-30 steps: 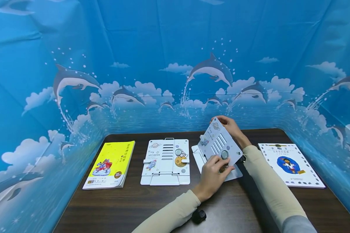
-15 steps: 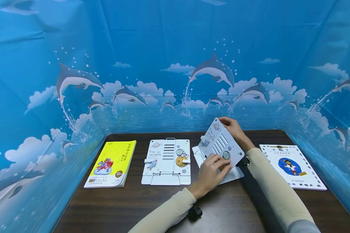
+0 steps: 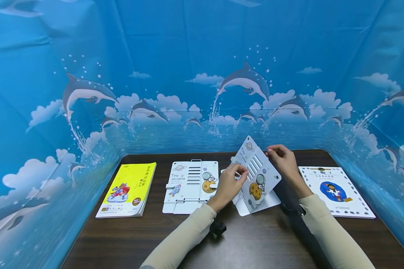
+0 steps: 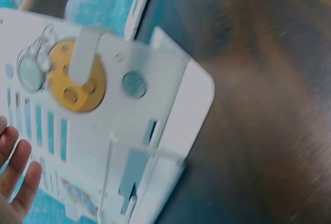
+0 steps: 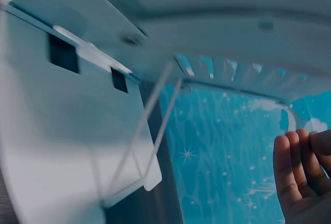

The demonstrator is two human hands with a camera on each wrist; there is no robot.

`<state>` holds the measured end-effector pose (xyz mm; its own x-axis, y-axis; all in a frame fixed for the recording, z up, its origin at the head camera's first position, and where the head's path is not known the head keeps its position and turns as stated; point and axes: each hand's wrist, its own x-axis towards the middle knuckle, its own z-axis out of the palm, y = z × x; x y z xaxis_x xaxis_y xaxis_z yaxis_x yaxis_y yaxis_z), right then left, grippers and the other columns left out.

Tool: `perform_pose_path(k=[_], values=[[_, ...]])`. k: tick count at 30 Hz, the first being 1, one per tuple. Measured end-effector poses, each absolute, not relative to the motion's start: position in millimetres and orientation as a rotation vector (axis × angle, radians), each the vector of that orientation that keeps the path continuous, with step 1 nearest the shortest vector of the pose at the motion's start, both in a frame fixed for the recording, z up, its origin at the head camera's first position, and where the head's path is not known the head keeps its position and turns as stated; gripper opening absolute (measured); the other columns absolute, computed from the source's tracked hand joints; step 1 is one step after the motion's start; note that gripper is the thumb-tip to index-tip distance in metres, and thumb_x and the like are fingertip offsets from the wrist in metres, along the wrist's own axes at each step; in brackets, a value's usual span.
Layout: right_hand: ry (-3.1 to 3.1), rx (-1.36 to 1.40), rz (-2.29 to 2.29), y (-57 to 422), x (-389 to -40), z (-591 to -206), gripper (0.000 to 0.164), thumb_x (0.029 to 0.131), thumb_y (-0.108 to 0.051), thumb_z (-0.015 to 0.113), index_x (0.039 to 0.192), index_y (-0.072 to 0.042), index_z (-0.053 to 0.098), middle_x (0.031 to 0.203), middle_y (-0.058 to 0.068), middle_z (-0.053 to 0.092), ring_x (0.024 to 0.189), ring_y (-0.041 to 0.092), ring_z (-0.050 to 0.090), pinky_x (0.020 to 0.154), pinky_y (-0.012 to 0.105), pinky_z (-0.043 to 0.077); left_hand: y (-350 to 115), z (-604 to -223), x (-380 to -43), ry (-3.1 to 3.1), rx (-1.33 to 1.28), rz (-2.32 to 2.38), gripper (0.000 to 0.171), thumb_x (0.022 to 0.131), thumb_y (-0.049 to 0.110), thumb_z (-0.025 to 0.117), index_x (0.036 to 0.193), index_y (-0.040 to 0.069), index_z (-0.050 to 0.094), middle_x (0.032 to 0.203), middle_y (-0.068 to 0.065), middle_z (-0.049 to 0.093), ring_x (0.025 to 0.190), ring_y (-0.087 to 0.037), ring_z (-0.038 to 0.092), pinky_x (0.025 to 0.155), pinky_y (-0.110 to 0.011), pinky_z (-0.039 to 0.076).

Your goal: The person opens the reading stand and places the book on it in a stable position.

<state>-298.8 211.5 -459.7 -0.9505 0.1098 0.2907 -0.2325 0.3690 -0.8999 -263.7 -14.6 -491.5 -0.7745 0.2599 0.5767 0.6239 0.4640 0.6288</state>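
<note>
Head view: a stand (image 3: pixel 257 172) is propped half-open, right of centre; before it the left hand (image 3: pixel 229 184) is held, fingers parted in its wrist view; beside it the right hand (image 3: pixel 286 163), fingers together; a yellow book (image 3: pixel 129 190) is laid lower left.

Left grip (image 3: pixel 227 187) now off the moon picture (image 3: pixel 255 191) on the tilted stand (image 3: pixel 265 170), right grip (image 3: pixel 286 166) lower, off its top corner
</note>
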Motion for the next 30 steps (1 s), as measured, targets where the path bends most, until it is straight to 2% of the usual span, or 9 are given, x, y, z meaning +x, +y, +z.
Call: perform_pose_path(k=[6, 9, 14, 18, 21, 25, 27, 30], values=[[-2.322, 0.011, 1.567, 213, -265, -464, 0.029, 0.110, -0.023, 0.061, 0.124, 0.001, 0.069, 0.107, 0.003, 0.071, 0.088, 0.000, 0.061, 0.073, 0.015, 0.051, -25, -486, -286, -2.338, -0.615, -1.414, 0.011, 0.105, 0.017, 0.069, 0.107, 0.009, 0.075, 0.101, -0.005, 0.076, 0.090, -0.013, 0.070, 0.078, -0.021, 0.059], [-2.322, -0.029, 1.563, 212, -249, -468, 0.026, 0.110, -0.020, 0.061, 0.122, 0.001, 0.070, 0.102, -0.005, 0.069, 0.086, 0.003, 0.060, 0.071, 0.018, 0.049, -28, -482, -297, -2.345, -0.557, -1.496, 0.015, 0.106, 0.019, 0.067, 0.109, 0.008, 0.077, 0.101, -0.005, 0.076, 0.088, -0.011, 0.069, 0.075, -0.021, 0.056], [-2.294, -0.114, 1.641, 210, -225, -474, 0.025, 0.111, -0.019, 0.059, 0.122, 0.002, 0.068, 0.096, -0.007, 0.067, 0.081, 0.007, 0.062, 0.070, 0.023, 0.055, -31, -479, -313, -2.417, -0.542, -1.509, 0.023, 0.110, 0.022, 0.062, 0.118, 0.007, 0.076, 0.103, -0.005, 0.075, 0.087, -0.010, 0.066, 0.074, -0.022, 0.054], [-2.207, -0.125, 1.791, 207, -209, -479, 0.025, 0.112, -0.021, 0.055, 0.121, 0.002, 0.062, 0.093, -0.005, 0.066, 0.078, 0.011, 0.065, 0.071, 0.025, 0.059, -32, -475, -324, -2.459, -0.548, -1.498, 0.021, 0.109, 0.020, 0.062, 0.119, 0.006, 0.075, 0.105, -0.006, 0.074, 0.089, -0.012, 0.067, 0.077, -0.024, 0.056], [-2.135, -0.090, 1.903, 204, -197, -481, 0.029, 0.114, -0.028, 0.050, 0.118, 0.000, 0.059, 0.091, -0.003, 0.066, 0.077, 0.012, 0.066, 0.070, 0.026, 0.061, -30, -472, -330, -2.484, -0.553, -1.525, 0.020, 0.109, 0.017, 0.063, 0.121, 0.005, 0.073, 0.111, -0.007, 0.074, 0.097, -0.015, 0.068, 0.084, -0.026, 0.058], [-2.039, 0.084, 2.003, 200, -185, -486, 0.039, 0.117, -0.031, 0.042, 0.116, 0.005, 0.055, 0.093, 0.004, 0.065, 0.078, 0.014, 0.068, 0.070, 0.028, 0.062, -28, -468, -335, -2.555, -0.546, -1.583, 0.025, 0.109, 0.015, 0.061, 0.131, 0.007, 0.068, 0.124, -0.009, 0.070, 0.115, -0.019, 0.068, 0.098, -0.031, 0.059], [-2.002, 0.179, 2.019, 197, -181, -491, 0.036, 0.117, -0.026, 0.042, 0.116, 0.009, 0.053, 0.094, 0.007, 0.065, 0.080, 0.015, 0.069, 0.072, 0.030, 0.063, -28, -467, -336, -2.603, -0.544, -1.613, 0.031, 0.110, 0.015, 0.059, 0.140, 0.008, 0.064, 0.134, -0.009, 0.066, 0.126, -0.021, 0.066, 0.106, -0.034, 0.056], [-2.021, 0.251, 1.958, 194, -177, -499, 0.022, 0.113, -0.012, 0.050, 0.116, 0.010, 0.052, 0.095, 0.008, 0.066, 0.081, 0.015, 0.072, 0.075, 0.028, 0.064, -26, -468, -337, -2.659, -0.552, -1.663, 0.042, 0.112, 0.018, 0.056, 0.153, 0.011, 0.055, 0.149, -0.009, 0.059, 0.141, -0.024, 0.059, 0.115, -0.037, 0.051]])
